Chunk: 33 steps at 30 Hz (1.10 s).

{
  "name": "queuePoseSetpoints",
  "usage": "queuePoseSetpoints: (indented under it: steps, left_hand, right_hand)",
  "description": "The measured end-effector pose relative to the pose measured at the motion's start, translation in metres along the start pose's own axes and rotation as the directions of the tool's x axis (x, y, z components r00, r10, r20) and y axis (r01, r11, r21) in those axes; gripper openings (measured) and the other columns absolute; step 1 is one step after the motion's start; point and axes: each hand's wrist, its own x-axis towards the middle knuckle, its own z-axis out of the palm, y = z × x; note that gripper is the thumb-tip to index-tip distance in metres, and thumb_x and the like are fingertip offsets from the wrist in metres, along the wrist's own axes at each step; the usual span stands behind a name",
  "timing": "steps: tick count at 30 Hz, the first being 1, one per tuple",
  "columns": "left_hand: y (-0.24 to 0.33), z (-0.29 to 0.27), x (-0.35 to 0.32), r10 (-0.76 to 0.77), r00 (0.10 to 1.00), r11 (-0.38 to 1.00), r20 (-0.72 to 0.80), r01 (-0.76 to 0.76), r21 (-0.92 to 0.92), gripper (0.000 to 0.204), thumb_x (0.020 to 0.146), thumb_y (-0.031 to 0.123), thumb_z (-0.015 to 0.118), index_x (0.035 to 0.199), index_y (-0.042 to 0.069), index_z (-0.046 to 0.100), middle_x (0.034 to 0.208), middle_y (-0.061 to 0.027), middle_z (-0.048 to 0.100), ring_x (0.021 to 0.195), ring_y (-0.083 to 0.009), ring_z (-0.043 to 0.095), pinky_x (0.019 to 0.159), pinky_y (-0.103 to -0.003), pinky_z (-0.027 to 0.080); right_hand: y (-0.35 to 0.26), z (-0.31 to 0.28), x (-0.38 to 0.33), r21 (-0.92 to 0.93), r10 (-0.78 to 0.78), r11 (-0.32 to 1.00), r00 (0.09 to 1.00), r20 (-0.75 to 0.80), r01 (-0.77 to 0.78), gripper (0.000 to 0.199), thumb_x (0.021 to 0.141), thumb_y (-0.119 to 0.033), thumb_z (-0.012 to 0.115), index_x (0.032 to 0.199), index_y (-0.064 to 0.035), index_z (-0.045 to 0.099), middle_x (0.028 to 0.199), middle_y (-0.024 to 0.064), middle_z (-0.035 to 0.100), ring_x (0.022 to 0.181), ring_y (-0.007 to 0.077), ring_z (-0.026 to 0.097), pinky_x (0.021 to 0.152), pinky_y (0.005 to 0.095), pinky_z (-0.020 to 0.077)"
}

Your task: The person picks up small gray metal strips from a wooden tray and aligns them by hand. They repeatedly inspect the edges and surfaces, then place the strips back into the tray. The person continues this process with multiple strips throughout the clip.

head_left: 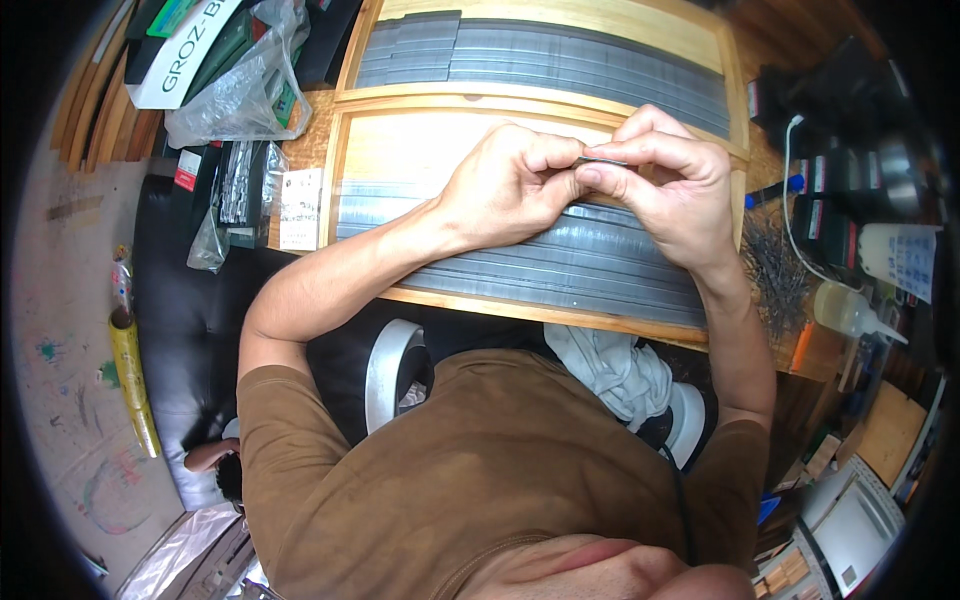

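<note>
My left hand [505,185] and my right hand [670,185] meet over a wooden tray [365,135] that holds rows of thin grey metal strips [560,265]. Both hands pinch one small bundle of grey strips [600,160] between thumbs and fingertips, a little above the rows. A second wooden tray [600,15] lies just beyond, also filled with grey metal strips [560,60].
Clear plastic bags and boxes [235,90] lie at the far left. A white squeeze bottle [850,310] and a pile of loose dark needles [775,265] sit at the right, with dark boxes [830,190] behind. A grey cloth [610,365] rests on my lap.
</note>
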Motion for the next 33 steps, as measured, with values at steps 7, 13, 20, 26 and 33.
queuePoseSetpoints:
  steps: [7,13,20,26,33]
  left_hand:
    - [0.004,0.0,0.001,0.009,1.0,0.999,-0.021,-0.01,-0.036,0.01,0.096,0.011,0.07,0.092,0.003,0.074,0.068,-0.0034,0.067,0.062,-0.0057,0.056,0.056,-0.025,0.047]
    - [0.015,-0.004,0.002,-0.054,0.998,0.999,0.021,0.054,0.004,0.012,0.096,0.011,0.07,0.103,0.003,0.076,0.083,-0.0082,0.076,0.073,-0.0093,0.068,0.065,-0.025,0.055]
    - [0.016,-0.004,0.002,-0.06,0.998,0.998,0.015,0.06,-0.014,0.017,0.097,0.011,0.069,0.111,0.004,0.076,0.09,-0.0093,0.077,0.081,-0.0119,0.072,0.071,-0.025,0.057]
    - [0.011,-0.005,0.002,-0.083,0.996,0.997,0.013,0.083,0.005,0.017,0.097,0.013,0.07,0.109,0.004,0.077,0.088,-0.0089,0.077,0.078,-0.0085,0.069,0.069,-0.025,0.056]
    - [0.021,-0.015,0.005,-0.169,0.98,0.986,0.11,0.167,0.022,0.019,0.098,0.008,0.067,0.113,0.0,0.075,0.095,-0.0085,0.077,0.085,-0.0088,0.069,0.075,-0.023,0.057]
  right_hand:
    - [-0.007,-0.01,0.003,0.07,0.051,0.996,0.998,0.04,-0.053,0.018,0.083,0.0,0.081,0.1,-0.0014,0.079,0.089,0.0068,0.072,0.08,0.0105,0.066,0.07,0.0218,0.0532]
    - [-0.002,-0.012,0.002,0.041,0.016,0.999,0.999,0.044,-0.018,0.013,0.083,0.0,0.081,0.096,-0.0005,0.078,0.089,0.0075,0.073,0.08,0.0111,0.067,0.07,0.0227,0.0535]
    - [0.0,-0.01,0.002,0.04,0.015,0.999,1.0,0.022,-0.015,0.01,0.084,0.0,0.08,0.094,-0.0002,0.078,0.087,0.0062,0.071,0.079,0.0099,0.066,0.067,0.0214,0.0515]
    - [-0.001,-0.006,0.004,-0.03,-0.013,0.999,1.0,0.017,0.014,0.016,0.084,-0.001,0.08,0.099,-0.004,0.08,0.086,0.0031,0.069,0.074,0.0073,0.061,0.062,0.0203,0.0469]
    - [0.005,-0.004,0.003,-0.018,-0.03,0.999,0.999,0.014,0.031,0.015,0.083,-0.002,0.081,0.098,-0.0038,0.08,0.083,0.0019,0.067,0.07,0.0056,0.057,0.059,0.0199,0.0443]
